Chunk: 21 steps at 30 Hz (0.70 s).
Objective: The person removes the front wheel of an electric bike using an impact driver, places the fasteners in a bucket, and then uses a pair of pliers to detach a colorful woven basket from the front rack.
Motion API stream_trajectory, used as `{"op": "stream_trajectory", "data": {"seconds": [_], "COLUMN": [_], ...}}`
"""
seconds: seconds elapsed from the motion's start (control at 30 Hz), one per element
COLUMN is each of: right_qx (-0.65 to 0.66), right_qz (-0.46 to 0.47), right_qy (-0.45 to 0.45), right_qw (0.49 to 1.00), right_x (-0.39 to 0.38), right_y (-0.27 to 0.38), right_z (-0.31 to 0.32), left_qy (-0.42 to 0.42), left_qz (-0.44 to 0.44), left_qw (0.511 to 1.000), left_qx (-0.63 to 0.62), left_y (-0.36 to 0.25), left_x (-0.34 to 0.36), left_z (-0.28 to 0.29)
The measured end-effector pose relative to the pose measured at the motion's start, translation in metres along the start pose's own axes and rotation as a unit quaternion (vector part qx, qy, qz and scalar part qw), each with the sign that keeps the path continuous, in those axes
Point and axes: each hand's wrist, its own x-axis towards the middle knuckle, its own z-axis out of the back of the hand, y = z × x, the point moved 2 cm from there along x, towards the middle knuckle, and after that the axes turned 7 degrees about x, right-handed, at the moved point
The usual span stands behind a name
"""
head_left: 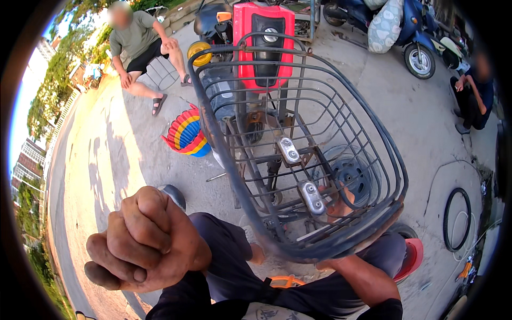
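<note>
A black wire basket [314, 252] stands tilted in front of me, its wide rim toward me. Two shiny metal clamp plates with bolts, an upper plate [289, 150] and a lower plate [311, 197], sit against its wires. My left hand [141, 234], dirty at the knuckles, is a closed fist held up left of the basket; anything inside it is hidden. My right forearm passes behind the basket's near rim. Through the wires my right hand [341, 204] shows beside the lower plate, its fingers partly covered, so its grip cannot be made out.
Behind the basket stands a red and black vehicle body [264, 45]. Left of it lies a red, yellow and blue plastic tub [188, 130]. One person [140, 40] sits at upper left, another [474, 96] at right. A loose tyre [457, 220] and a blue scooter [416, 32] are on the right.
</note>
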Motion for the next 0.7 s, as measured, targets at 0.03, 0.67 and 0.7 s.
{"op": "stream_trajectory", "data": {"seconds": [0.03,0.67,0.7], "right_qx": [-0.013,0.209,0.206], "right_qz": [-0.004,-0.002,-0.003], "right_qy": [0.0,-0.141,-0.141], "right_qw": [1.0,0.968,0.968], "right_x": [-0.003,0.082,0.087], "right_y": [-0.002,0.029,0.028], "right_z": [0.011,0.013,0.015], "left_qy": [0.002,-0.032,-0.032], "left_qz": [0.003,-0.019,-0.019], "left_qw": [1.0,0.999,0.999], "left_qx": [0.001,0.03,0.026], "left_y": [-0.001,-0.014,-0.013], "left_x": [0.0,0.01,0.01], "left_z": [0.002,0.031,0.033]}}
